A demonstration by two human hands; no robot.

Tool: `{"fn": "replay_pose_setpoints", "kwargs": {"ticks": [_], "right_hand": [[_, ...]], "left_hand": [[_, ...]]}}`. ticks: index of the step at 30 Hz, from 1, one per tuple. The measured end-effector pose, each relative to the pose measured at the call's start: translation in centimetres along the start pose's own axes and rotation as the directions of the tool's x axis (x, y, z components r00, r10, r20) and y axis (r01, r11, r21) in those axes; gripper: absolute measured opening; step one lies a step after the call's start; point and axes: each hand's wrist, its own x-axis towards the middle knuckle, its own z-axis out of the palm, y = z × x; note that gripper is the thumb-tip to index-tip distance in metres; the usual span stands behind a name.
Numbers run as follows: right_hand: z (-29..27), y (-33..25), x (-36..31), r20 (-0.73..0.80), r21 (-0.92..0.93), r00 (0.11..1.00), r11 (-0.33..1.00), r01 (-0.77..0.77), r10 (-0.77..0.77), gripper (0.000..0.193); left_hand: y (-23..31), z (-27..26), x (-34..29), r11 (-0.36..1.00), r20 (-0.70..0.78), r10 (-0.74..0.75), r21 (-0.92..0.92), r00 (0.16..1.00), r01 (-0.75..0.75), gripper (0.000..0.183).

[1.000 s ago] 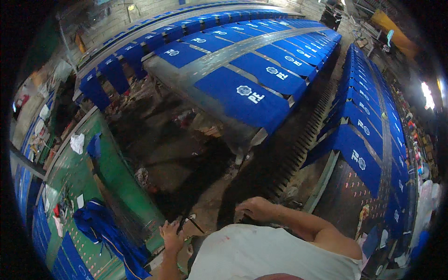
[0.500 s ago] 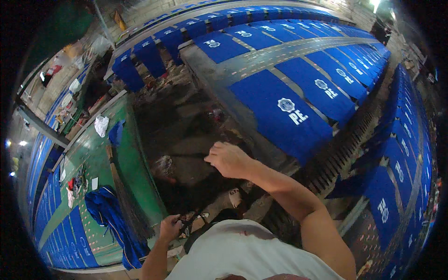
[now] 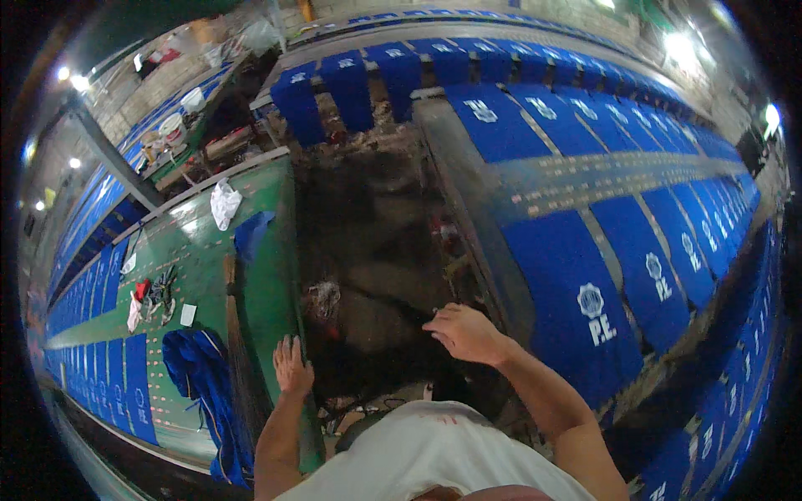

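Observation:
My left hand (image 3: pixel 292 367) hangs by the edge of a green table (image 3: pixel 271 275), fingers stretched out and slightly apart, holding nothing. Whether it touches the table I cannot tell. My right hand (image 3: pixel 464 332) is over the dark aisle, its fingers curled inward; its palm is hidden, so I cannot make out what it holds, if anything. To the right of it, blue fabric panels (image 3: pixel 551 267) with white printed emblems lie in rows on a long table. A straw broom (image 3: pixel 236 351) and a bunched blue garment (image 3: pixel 199 367) lie on the green table, left of my left hand.
A dark, littered aisle (image 3: pixel 359 225) runs ahead between the tables. White crumpled cloth (image 3: pixel 225 203), a blue scrap (image 3: pixel 252 234) and a small white card (image 3: pixel 188 315) rest on the green table. A grey post (image 3: pixel 113 150) stands far left; white buckets (image 3: pixel 173 129) are beyond.
My view has swung left, so the tables sit further right in it. My left hand has risen forward to the green table's edge and its fingers have straightened. My right hand stays curled.

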Motion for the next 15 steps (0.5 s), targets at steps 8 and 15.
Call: {"fn": "replay_pose_setpoints", "kwargs": {"ticks": [8, 15], "right_hand": [[-1.5, 5.9, 11.3, 0.087, 0.069, 0.992, 0.994, 0.082, -0.088, 0.023], [-0.3, 15.9, 22.8, 0.074, 0.248, 0.996, 0.969, 0.024, -0.044, 0.024]], "left_hand": [[-2.9, 2.2, -0.4, 0.997, -0.019, -0.076, -0.022, 0.997, 0.076, 0.064], [-2.8, 1.6, 0.4, 0.982, 0.159, -0.187, 0.042, 0.969, 0.183, 0.056]]}}
